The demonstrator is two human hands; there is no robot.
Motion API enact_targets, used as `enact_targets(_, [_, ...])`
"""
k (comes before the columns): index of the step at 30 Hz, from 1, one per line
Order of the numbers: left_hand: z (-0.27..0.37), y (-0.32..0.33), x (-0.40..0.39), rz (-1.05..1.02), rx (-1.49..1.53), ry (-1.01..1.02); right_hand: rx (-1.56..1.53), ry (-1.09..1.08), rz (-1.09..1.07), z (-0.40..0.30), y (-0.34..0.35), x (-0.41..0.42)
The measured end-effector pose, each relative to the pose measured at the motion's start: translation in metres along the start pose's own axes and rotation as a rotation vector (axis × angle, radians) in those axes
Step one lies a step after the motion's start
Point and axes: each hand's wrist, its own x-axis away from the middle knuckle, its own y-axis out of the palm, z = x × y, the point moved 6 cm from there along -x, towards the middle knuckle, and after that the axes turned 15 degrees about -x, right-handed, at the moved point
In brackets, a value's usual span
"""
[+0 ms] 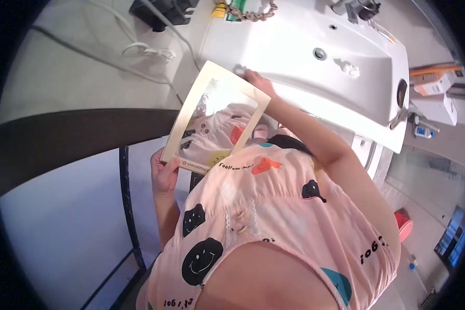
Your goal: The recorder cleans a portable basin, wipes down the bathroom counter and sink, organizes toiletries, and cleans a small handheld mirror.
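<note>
A rectangular mirror [221, 128] with a cream frame tilts in front of my body. My left hand [166, 172] grips its lower left corner, thumb on the front of the frame. The glass reflects the pink printed clothing I wear. Beyond the mirror's upper right edge, my right hand [259, 82] is at the rim of the white washbasin [290, 91]. The mirror partly covers that hand, so whether its fingers hold anything is unclear. A crumpled white wad [350, 70] lies in the basin, right of the metal drain [319, 54].
A scrunchie [257, 15] and a yellow-capped item [219, 10] sit on the basin's far left. Cables [100, 58] run along the left wall. A dark rail [81, 141] curves at left. Boxes [436, 83] stand at right, and a red stool-like object [403, 225] is lower right.
</note>
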Motion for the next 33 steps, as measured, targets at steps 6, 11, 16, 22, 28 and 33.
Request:
enact_targets(6, [-0.015,0.001,-0.031,0.038,0.093,0.007,0.362,0.003,0.331,0.099,-0.137,0.155])
enact_targets(11, [-0.018,0.034,-0.055,0.003,0.127,0.027,0.482,0.482,0.486,0.154,-0.228,0.214])
enact_targets(16, [-0.064,0.082,-0.088,-0.054,0.243,-0.135,0.198,0.229,0.579,0.138,-0.194,0.161])
enact_targets(22, [-0.118,0.044,-0.102,0.14,0.332,-0.261,-0.162,0.218,0.556,0.129,-0.188,0.114])
enact_targets(28, [-0.164,0.019,-0.117,0.5,0.366,-0.362,-0.219,0.226,0.5,0.142,-0.189,0.089])
enact_targets(33, [-0.135,0.042,-0.095,0.606,0.284,-0.464,-0.248,0.22,0.473,0.152,-0.192,0.081])
